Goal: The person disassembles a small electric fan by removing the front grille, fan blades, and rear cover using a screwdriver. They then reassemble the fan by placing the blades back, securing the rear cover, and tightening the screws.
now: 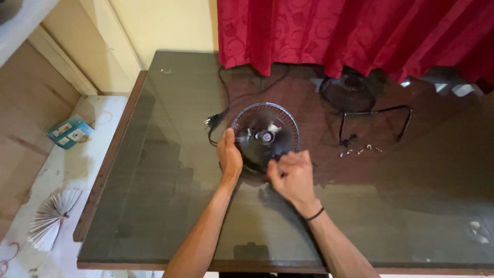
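In the head view, your left hand point(229, 156) lies flat against the left rim of the small fan body point(265, 136), which sits near the middle of the frame on the glass-topped table point(170, 206); the grip of this hand is open, with the fingers pressed on the wire guard and not closed around it. Your right hand point(292, 175) is at the lower right edge of the same fan, with fingers curled in a loose fist, and a dark band is on its wrist; I cannot tell if this grip holds something or is only closed. The fan shows its round wire cage and a hub in the centre. A black cord with a plug point(212, 122) lies just to the left of it. In the upper right of the frame a second round guard point(348, 92) and a bent wire stand point(375, 121) rest on the table, and a few small screws point(358, 151) lie below them. A red curtain point(350, 31) hangs along the top.
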